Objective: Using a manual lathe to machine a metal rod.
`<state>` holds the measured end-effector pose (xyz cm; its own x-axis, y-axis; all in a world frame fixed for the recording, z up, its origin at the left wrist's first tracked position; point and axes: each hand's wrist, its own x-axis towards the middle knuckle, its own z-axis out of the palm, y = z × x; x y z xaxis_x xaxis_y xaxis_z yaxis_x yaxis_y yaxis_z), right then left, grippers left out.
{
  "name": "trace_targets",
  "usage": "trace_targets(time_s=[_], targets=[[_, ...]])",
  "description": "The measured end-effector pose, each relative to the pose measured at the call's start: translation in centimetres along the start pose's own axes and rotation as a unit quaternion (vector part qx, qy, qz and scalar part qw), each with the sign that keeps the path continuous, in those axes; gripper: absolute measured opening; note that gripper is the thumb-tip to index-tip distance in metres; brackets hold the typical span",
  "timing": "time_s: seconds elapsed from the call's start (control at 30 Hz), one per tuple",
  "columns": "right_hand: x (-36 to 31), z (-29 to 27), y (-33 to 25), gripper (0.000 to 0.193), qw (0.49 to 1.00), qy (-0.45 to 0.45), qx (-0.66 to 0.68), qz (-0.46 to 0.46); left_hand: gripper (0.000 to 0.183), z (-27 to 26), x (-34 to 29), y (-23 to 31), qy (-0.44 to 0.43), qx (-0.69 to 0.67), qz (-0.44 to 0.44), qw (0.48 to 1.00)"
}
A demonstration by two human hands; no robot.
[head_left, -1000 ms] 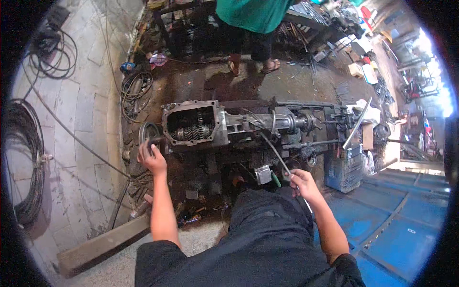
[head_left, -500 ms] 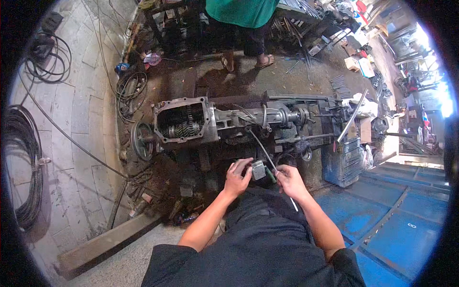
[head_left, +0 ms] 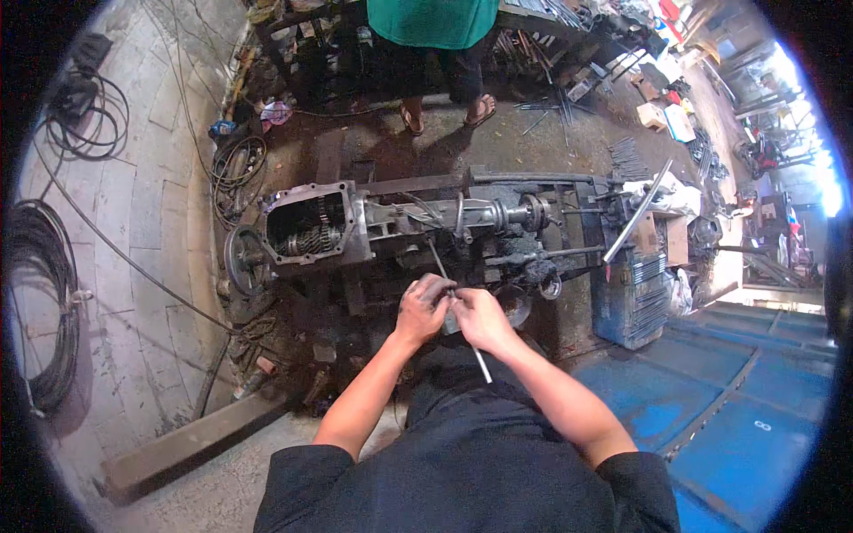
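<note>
My right hand [head_left: 480, 318] is closed round a thin metal rod [head_left: 482, 366], its pale end sticking out toward my body. Fingers curled, my left hand [head_left: 423, 309] meets the right one and pinches the rod just beyond it. The rod's far part reaches up to a greasy machine with a long metal housing [head_left: 418, 218]. On its left end is an open gearbox casing [head_left: 355, 222], with toothed gears [head_left: 311, 242] showing inside. A grey block under my hands is mostly hidden by them.
A pulley wheel [head_left: 246, 258] sits left of the casing. Across the machine stands a person in a green shirt [head_left: 434, 22]. Bundled rods fill a blue metal box [head_left: 629, 306] at right. A long beam [head_left: 200, 444] lies at lower left; cables [head_left: 44, 306] hang along the wall.
My right hand has moved left with the rod and now meets my left hand, which has closed on the rod too. The person opposite has shifted their feet.
</note>
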<state>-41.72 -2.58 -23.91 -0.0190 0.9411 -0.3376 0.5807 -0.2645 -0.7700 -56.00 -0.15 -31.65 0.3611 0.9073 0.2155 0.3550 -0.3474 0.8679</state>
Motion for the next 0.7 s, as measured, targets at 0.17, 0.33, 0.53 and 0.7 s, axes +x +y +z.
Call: trace_targets(time_s=[0.17, 0.33, 0.53, 0.7], targets=[[-0.4, -2.0, 7.0, 0.046, 0.987, -0.093, 0.099, 0.088, 0.038, 2.1, -1.6, 1.8, 0.06, -0.03, -0.063, 0.996], [-2.3, -10.4, 18.0, 0.037, 0.993, -0.077, -0.064, 0.062, 0.046, 8.3, -6.4, -0.3, 0.08, -0.012, -0.232, 0.969], [0.0, -26.7, 33.9, 0.034, 0.987, 0.159, 0.011, 0.016, 0.041, 21.0, -10.5, -2.0, 0.094, 0.082, -0.554, 0.823], [8.3, -36.4, 39.0, 0.065, 0.947, 0.246, -0.151, -0.142, 0.055, 29.9, -11.2, -4.4, 0.266, 0.046, -0.598, 0.754]])
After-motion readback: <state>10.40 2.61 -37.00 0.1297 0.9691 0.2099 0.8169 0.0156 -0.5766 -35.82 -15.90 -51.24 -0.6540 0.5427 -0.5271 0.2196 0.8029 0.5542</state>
